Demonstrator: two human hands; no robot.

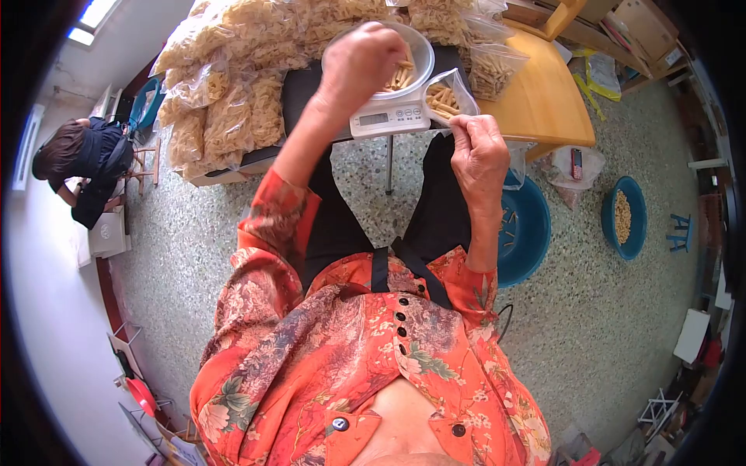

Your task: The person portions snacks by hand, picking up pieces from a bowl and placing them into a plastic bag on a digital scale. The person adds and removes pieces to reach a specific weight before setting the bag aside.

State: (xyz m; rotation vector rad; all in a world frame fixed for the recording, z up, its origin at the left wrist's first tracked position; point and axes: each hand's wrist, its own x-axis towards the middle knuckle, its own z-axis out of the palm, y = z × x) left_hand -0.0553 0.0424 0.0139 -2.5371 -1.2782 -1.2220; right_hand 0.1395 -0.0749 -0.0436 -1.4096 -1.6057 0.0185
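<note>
- Speckled floor (373, 206); table (299, 97) carries scale (388, 119) and bowl (428, 65).
- Right grip (479, 158): pinched closed on edge of clear bag (467, 95).
- Left grip (364, 66): curled above bowl; hold cannot be told.
- Clear bag lies forward-left of right grip, the nearer hand, beside bowl.

Was brightly lit; glared at the white, rectangular glass window (97, 12); blurred slightly at the bare left hand (359, 64); bowed toward the edges, blackened at the corners.
</note>
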